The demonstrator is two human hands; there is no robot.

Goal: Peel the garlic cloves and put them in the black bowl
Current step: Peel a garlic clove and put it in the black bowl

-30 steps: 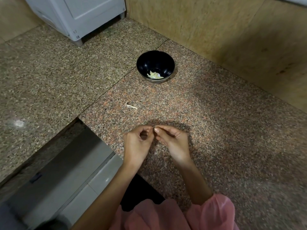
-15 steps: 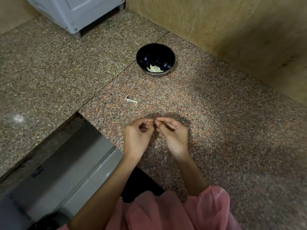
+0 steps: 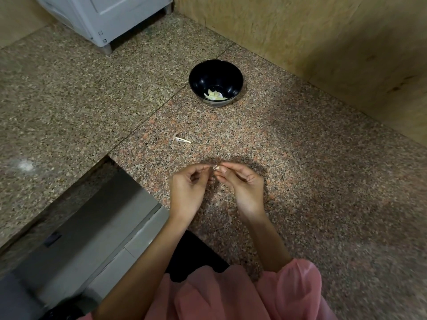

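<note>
Hidden and cut off

The small pale garlic clove [image 3: 216,167] is mostly covered by pinching fingers [image 3: 227,166]; the grey-white appliance [image 3: 104,17] runs past the far edge.

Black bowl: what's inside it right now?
The black bowl holds a few pale peeled garlic cloves at the bottom; the near wall hides part of the floor.

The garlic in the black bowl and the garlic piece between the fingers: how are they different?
The garlic in the black bowl lies loose at the bottom of the black bowl, untouched; the garlic piece is pinched between the left hand and right hand above the counter. The bowl garlic is a pale yellow-green heap of several pieces; the held one looks single, small and mostly hidden. Both look pale.
</note>
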